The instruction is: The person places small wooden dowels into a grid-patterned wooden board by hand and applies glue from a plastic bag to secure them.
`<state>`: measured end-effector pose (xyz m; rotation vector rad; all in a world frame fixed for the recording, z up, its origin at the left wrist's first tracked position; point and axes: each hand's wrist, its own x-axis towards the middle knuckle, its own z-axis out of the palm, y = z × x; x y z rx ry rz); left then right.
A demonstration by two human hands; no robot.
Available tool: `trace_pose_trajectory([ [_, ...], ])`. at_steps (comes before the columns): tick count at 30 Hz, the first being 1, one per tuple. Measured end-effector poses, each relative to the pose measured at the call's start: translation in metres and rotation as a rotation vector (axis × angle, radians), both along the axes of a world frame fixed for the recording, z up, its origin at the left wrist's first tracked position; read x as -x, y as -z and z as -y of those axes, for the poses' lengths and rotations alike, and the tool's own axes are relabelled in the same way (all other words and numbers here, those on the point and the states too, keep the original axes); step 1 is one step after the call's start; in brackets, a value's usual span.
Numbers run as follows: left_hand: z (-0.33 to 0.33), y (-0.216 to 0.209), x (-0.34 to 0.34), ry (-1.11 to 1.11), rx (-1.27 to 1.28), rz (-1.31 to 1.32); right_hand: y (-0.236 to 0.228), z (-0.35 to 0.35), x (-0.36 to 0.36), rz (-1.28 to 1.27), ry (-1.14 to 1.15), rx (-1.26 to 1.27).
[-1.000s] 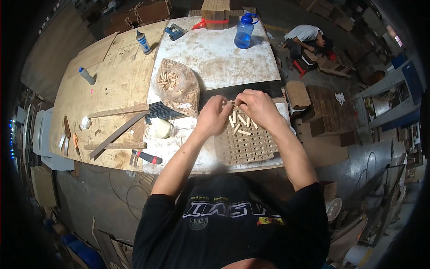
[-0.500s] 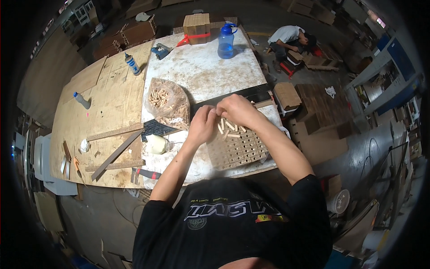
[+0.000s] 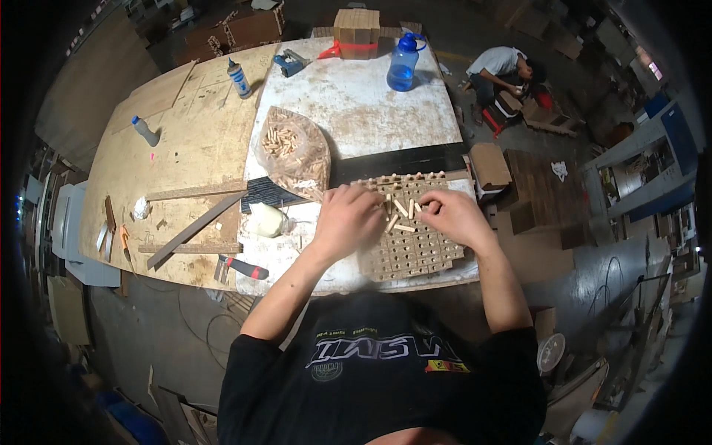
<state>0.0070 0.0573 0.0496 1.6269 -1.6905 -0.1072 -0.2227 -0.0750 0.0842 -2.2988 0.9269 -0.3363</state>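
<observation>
A brown board drilled with rows of holes [image 3: 419,259] lies on the white work surface in front of me. Along its far edge short wooden dowels [image 3: 400,178] stand in the holes. Several loose dowels [image 3: 401,208] lie on the board between my hands. Over the board's left side, my left hand [image 3: 350,219] is closed with curled, slightly blurred fingers; what they hold is hidden. My right hand [image 3: 456,219] pinches at a dowel by the loose ones. A clear plastic bag of dowels [image 3: 297,152] sits open beyond my left hand.
A black strip [image 3: 408,162] runs behind the board. Left of it are a pale yellow lump in plastic [image 3: 267,220], a red-and-black tool [image 3: 247,268] and wooden strips [image 3: 196,230]. Farther off stand a blue bottle [image 3: 403,63], a nail gun [image 3: 290,63] and a glue bottle [image 3: 239,80]. A person [image 3: 498,70] crouches at far right.
My hands were together at the board's far side; now they are apart. The right has moved right and nearer, showing the far dowel row. The whole view has shifted slightly.
</observation>
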Motion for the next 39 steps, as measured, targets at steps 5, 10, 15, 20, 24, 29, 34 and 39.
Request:
trace_pose_trajectory([
  [5, 0.003, -0.005, 0.009, 0.111, -0.027, 0.157, 0.009, -0.005, 0.003, 0.046, -0.023, -0.023],
  [10, 0.003, -0.008, 0.003, 0.129, -0.086, 0.179, 0.013, 0.007, 0.005, 0.113, 0.005, 0.061],
  [15, 0.001, -0.018, 0.005, 0.166, -0.142, 0.198, 0.006, 0.017, -0.026, 0.359, -0.043, -0.107],
  [20, -0.006, -0.019, 0.016, 0.079, -0.141, 0.147, 0.014, 0.022, -0.066, 0.315, -0.140, -0.034],
  [24, -0.007, -0.013, 0.018, 0.010, -0.157, 0.111, -0.003, 0.028, -0.070, 0.172, -0.305, 0.191],
  [29, -0.008, -0.013, 0.018, 0.024, -0.148, 0.057, -0.006, 0.035, -0.080, 0.091, -0.374, 0.321],
  [34, -0.008, -0.016, 0.022, -0.005, -0.188, 0.067, -0.001, 0.033, -0.096, -0.108, -0.517, 0.491],
  [39, -0.013, -0.003, 0.015, -0.019, -0.164, -0.044, -0.016, 0.031, -0.089, -0.169, -0.508, 0.414],
])
